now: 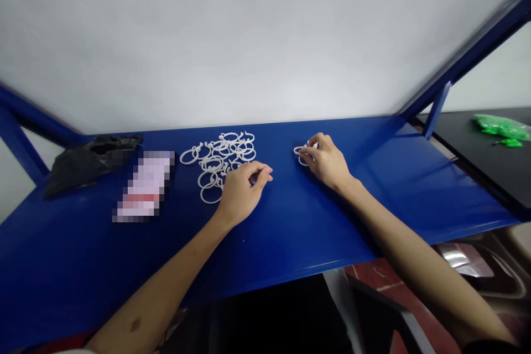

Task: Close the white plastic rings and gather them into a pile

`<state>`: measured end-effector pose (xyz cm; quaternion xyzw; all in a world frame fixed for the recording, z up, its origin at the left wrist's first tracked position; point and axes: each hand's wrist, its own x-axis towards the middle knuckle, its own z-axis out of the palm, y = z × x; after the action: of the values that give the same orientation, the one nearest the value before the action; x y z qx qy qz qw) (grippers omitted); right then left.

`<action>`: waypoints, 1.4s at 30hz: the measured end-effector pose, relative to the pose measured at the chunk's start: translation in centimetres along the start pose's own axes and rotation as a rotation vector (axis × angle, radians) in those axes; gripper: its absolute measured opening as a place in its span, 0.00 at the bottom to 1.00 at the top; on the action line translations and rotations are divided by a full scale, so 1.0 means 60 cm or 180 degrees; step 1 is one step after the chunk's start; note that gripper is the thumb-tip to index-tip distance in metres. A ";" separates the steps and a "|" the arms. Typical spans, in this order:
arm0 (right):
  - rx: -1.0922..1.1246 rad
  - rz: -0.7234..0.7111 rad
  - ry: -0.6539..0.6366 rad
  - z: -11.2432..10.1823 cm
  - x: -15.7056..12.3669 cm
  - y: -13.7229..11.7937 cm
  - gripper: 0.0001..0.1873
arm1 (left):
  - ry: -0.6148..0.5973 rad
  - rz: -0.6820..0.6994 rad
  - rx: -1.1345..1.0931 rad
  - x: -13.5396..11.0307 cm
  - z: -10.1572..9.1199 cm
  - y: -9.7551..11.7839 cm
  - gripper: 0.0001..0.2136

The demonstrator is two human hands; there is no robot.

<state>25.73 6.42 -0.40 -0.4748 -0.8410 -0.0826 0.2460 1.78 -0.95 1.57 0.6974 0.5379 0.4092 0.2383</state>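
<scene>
A loose heap of white plastic curtain rings (212, 164) lies on the blue tabletop (282, 232), left of centre. My left hand (244, 185) is at the heap's right edge and covers part of it. Its thumb and fingertips come together, and nothing shows between them. Farther right, my right hand (326, 160) pinches a white curtain ring (297, 150) low over the table. At least one more ring shows under its fingers, partly hidden by them.
A black plastic bag (78, 163) and a blurred-out pinkish item (145, 185) lie at the left. Blue frame bars rise at both ends, against a pale wall (265, 38). To the right, a green item in clear wrap (504, 128) rests on a dark surface.
</scene>
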 end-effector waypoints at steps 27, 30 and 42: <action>0.0827 -0.0410 -0.0566 0.054 0.090 -0.050 0.17 | 0.0555 0.0931 0.1113 0.017 -0.020 -0.045 0.08; 0.0757 -0.0326 -0.0876 0.082 0.126 -0.082 0.20 | 0.0486 0.0893 0.1252 0.022 -0.026 -0.054 0.09; 0.0959 0.0005 -0.0586 0.031 0.091 -0.128 0.14 | 0.0958 0.0170 0.0942 0.033 -0.034 -0.060 0.10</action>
<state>16.32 7.14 1.40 -0.4388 -0.8624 0.0883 0.2364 -1.71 1.78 0.54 0.6699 0.6030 0.4314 0.0393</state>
